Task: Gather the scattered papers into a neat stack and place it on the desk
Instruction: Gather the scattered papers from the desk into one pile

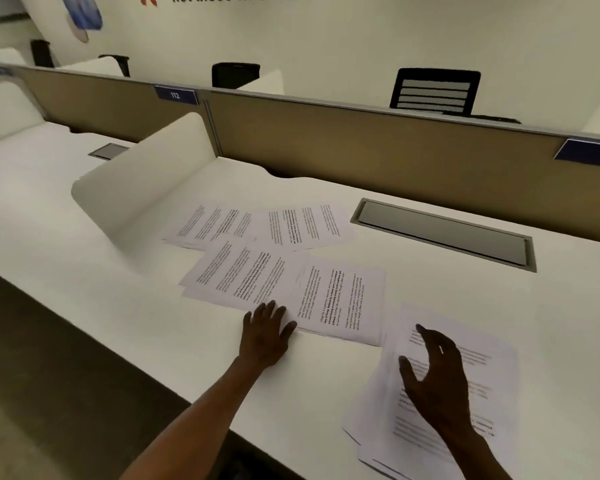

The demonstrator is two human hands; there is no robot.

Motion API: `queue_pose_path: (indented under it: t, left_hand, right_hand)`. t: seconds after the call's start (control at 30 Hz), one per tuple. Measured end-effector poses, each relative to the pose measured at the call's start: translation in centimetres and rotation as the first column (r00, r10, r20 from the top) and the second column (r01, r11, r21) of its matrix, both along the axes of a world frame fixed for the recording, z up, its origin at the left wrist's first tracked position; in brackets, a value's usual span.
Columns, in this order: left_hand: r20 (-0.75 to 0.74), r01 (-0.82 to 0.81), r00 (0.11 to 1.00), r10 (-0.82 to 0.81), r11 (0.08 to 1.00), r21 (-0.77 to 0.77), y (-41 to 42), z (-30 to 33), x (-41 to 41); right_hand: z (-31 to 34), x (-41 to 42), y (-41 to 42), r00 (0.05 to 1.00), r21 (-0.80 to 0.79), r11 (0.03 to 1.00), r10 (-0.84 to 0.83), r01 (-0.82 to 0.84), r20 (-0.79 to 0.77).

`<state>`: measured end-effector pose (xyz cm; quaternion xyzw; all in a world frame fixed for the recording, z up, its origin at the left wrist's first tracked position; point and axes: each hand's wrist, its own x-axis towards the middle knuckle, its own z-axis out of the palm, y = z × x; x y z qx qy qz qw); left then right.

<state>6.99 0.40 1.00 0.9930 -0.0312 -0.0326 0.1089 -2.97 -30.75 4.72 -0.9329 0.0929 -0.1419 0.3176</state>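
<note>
Printed white papers lie scattered on the white desk (551, 306). Two sheets lie at the back, the left one (215, 223) and the right one (305, 225). Closer in lie a fanned pile (232, 275) and a sheet with bold text (336, 299). A loose pile of sheets (430, 393) sits at the near right edge. My left hand (265, 332) lies flat, fingers spread, touching the near corner of the fanned pile. My right hand (437, 375) hovers over the near pile, fingers apart, holding nothing.
A white curved divider (146, 188) stands left of the papers. A grey cable hatch (444, 233) is set into the desk at the back right. A tan partition (361, 143) runs along the far edge, with black chairs (435, 91) behind it.
</note>
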Motion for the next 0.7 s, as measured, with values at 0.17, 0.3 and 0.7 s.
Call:
queue_pose_path:
  t: [0.17,0.3,0.7]
  left_hand:
    - [0.236,-0.112,0.961,0.141,0.985,-0.134,2.8,0.5,-0.5]
    - [0.14,-0.219,0.961,0.239,0.965,-0.145,6.4,0.5,0.4]
    - [0.165,-0.339,0.903,0.396,0.895,-0.291,14.3,0.1,1.7]
  right_hand:
    - [-0.2,4.4,5.5,0.949,-0.072,0.946,0.314,-0.316,-0.039]
    - [-1.8,6.9,10.2,0.841,-0.177,0.83,0.483,-0.528,-0.244]
    - [-4.2,9.3,16.4,0.849,-0.219,0.838,0.425,-0.5,-0.314]
